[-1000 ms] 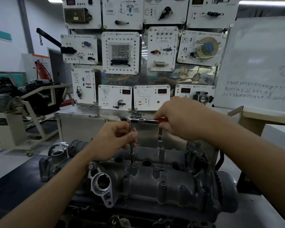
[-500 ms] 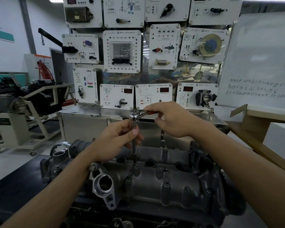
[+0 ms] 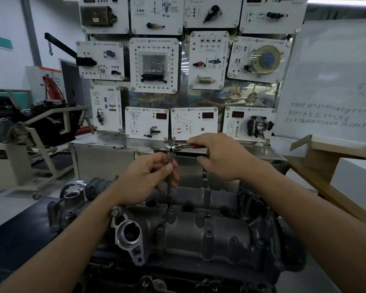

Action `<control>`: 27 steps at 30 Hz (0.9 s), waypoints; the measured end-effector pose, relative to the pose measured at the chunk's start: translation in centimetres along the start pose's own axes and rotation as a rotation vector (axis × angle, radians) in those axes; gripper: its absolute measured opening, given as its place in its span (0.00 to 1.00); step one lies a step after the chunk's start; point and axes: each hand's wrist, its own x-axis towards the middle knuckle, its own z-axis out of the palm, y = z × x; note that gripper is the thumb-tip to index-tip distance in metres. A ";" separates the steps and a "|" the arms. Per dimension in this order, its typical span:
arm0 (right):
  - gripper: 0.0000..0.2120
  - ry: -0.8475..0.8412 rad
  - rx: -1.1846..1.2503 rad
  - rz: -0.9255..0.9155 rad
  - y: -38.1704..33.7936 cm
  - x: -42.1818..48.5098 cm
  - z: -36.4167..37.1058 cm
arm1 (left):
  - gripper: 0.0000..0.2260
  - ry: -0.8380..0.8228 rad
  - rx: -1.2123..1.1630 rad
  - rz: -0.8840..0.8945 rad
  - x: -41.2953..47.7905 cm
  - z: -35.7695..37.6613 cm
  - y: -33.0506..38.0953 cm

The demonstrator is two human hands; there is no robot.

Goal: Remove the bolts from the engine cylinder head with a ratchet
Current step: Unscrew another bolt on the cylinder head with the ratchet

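Fingers (image 3: 167, 166) of the left hand (image 3: 148, 178) pinch the slim extension bar (image 3: 169, 187) just under the head of the ratchet (image 3: 173, 147), thumb in front and the others curled behind it. Over on the right hand (image 3: 222, 159), the fingers are wrapped round the ratchet's red handle, which runs level out to the right. The bar stands upright, its lower end seated on a bolt (image 3: 170, 210) at the far edge of the cylinder head (image 3: 209, 235), right between two of the round plug wells (image 3: 187, 207). Three wells show in a row, dark inside, so their contents can't be made out. Nearer the camera, a bright round port (image 3: 129, 231) faces up, its bore in shadow. The cylinder head sits on a dark worktop (image 3: 13, 240). Off right is a cardboard box (image 3: 319, 154) with its flap up and its inside hidden. Behind it all stands the display board (image 3: 154, 66).
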 end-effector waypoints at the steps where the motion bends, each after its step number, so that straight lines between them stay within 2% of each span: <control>1: 0.24 -0.002 -0.011 0.001 -0.1 0.0 -0.1 | 0.06 0.006 0.009 0.001 0.0 0.0 0.0; 10: 0.25 -0.022 -0.131 0.034 -0.6 -1.5 -1.5 | 0.06 0.012 0.022 0.001 0.1 -0.2 -0.3; 18: 0.15 -0.049 -0.100 0.001 -2.4 -3.5 -4.4 | 0.05 0.057 0.037 0.010 0.0 -0.5 -0.4; 22: 0.15 -0.073 -0.063 -0.013 -4.5 -4.7 -5.9 | 0.01 0.108 0.076 0.025 0.0 -0.5 -0.6; 27: 0.09 -0.082 -0.047 -0.039 -7.0 -5.8 -6.5 | 0.11 0.173 0.084 0.047 0.0 -0.6 -0.7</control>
